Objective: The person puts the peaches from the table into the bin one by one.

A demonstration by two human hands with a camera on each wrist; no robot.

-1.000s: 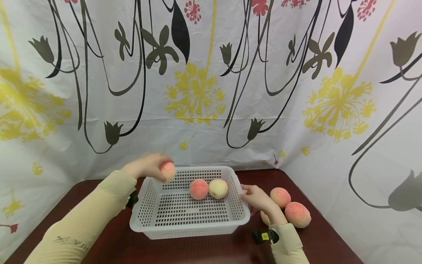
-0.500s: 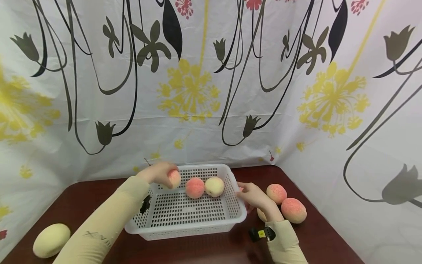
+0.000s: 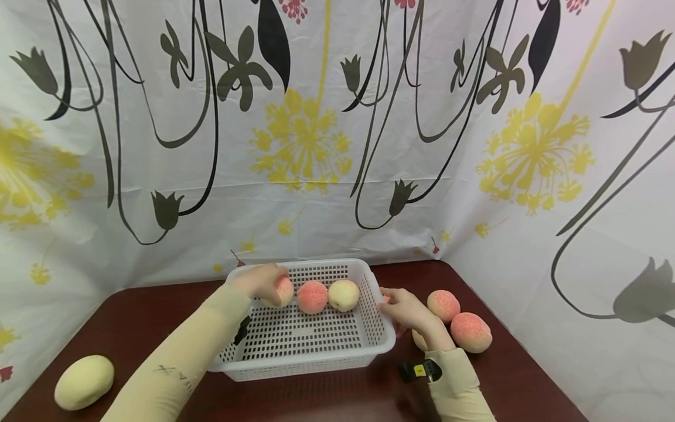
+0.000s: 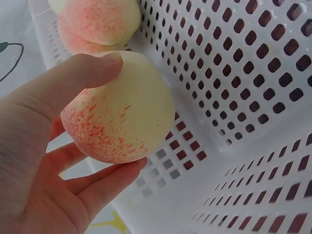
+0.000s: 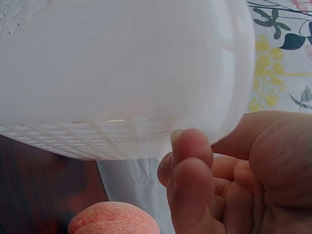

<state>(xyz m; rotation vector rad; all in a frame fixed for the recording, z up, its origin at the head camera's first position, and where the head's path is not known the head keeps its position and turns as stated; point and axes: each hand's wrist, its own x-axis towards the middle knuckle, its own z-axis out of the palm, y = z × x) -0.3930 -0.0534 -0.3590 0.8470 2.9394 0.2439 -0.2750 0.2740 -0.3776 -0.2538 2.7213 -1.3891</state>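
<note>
In the head view my left hand holds a pink-and-cream peach inside the back left part of a white perforated plastic basket. In the left wrist view, the thumb lies over this peach and the fingers support it from the other side, near the basket floor. A pink peach and a cream peach sit side by side in the basket. My right hand grips the basket's right rim; in the right wrist view its curled fingers press against the basket wall.
Several peaches lie right of the basket, including a pink one and a larger pink one. A cream, oval fruit lies at the table's left. A floral curtain hangs behind the dark red table.
My left hand has moved right and down with the peach, from above the basket's left edge to inside it. The right hand stays at the rim. The head view has shifted slightly.
</note>
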